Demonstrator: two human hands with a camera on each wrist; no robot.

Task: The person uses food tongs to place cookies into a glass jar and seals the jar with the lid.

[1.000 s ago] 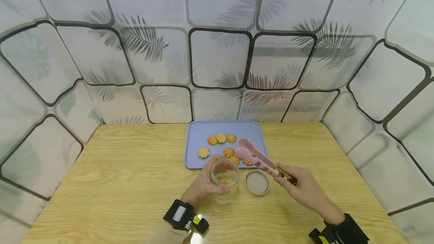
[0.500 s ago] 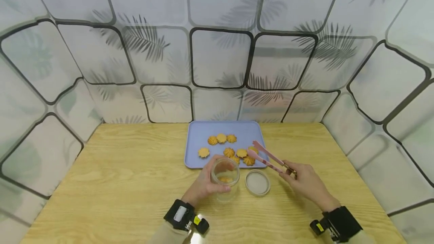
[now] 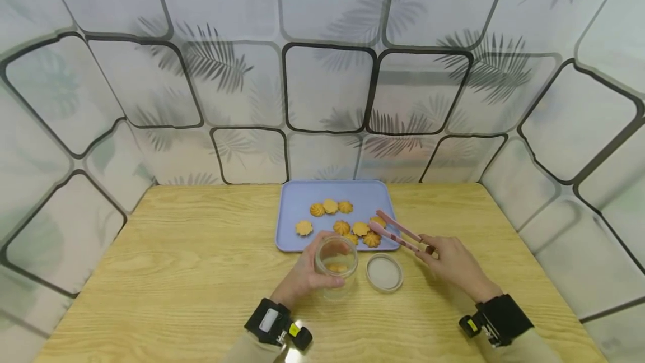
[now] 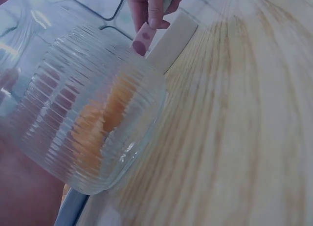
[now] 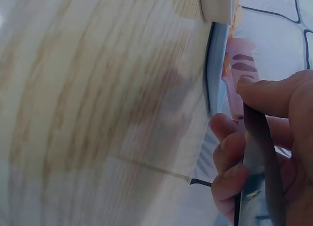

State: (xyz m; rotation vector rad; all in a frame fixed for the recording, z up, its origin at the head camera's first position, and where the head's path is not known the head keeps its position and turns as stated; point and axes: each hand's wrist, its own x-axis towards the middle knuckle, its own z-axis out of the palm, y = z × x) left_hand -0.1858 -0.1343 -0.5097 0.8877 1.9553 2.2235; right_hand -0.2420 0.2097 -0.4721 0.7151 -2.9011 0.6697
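My left hand (image 3: 304, 279) grips a clear ribbed glass jar (image 4: 93, 108), its open mouth facing up in the head view. A few golden cookies (image 4: 100, 125) show through the jar's wall near its bottom. My right hand (image 3: 456, 266) holds pink tongs (image 3: 395, 235) with metal handles, thumb on one arm and fingers on the other. The tongs' spread tips reach over the right side of the blue tray (image 3: 298, 192), around a cookie (image 3: 378, 222) there. Several more swirl-shaped cookies (image 3: 341, 227) lie on the tray.
A round lid (image 3: 384, 272) lies on the wooden table (image 3: 181, 273) between the jar and my right hand. The tray stands at the table's back edge. Patterned curtain (image 3: 327, 88) surrounds the table at the back and sides.
The tongs have moved right from over the tray's front middle, uncovering cookies, and their tips now spread around the rightmost cookie. The left hand and jar have stayed in place.
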